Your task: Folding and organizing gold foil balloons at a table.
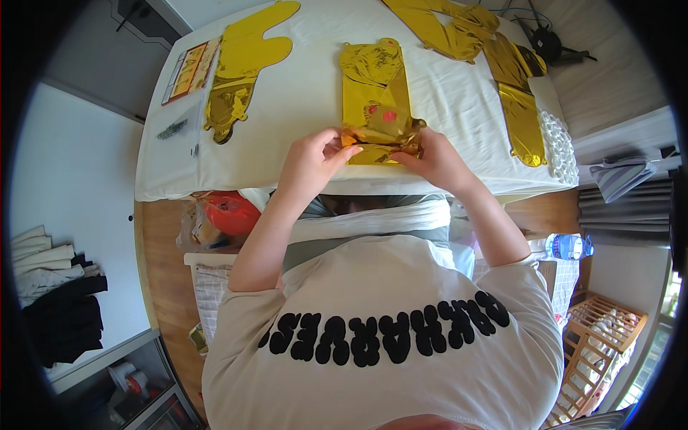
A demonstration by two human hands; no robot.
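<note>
A flat gold foil balloon (373, 75) lies lengthwise on the white-covered table, its near end crumpled and partly folded over close to the front edge. My left hand (320, 156) pinches the left side of that folded end between thumb and fingers. At the opposite side, my right hand (431, 159) grips the crumpled foil, with some fingertips hidden by it. Small red marks show on the folded part between my hands.
Another flat gold foil balloon (251, 61) lies at the table's left, beside a framed picture-like sheet (192, 70) and a small clear packet (172, 129). More gold foil (522, 118) spreads along the right, near clear plastic rings (559, 147) and a black stand (548, 44).
</note>
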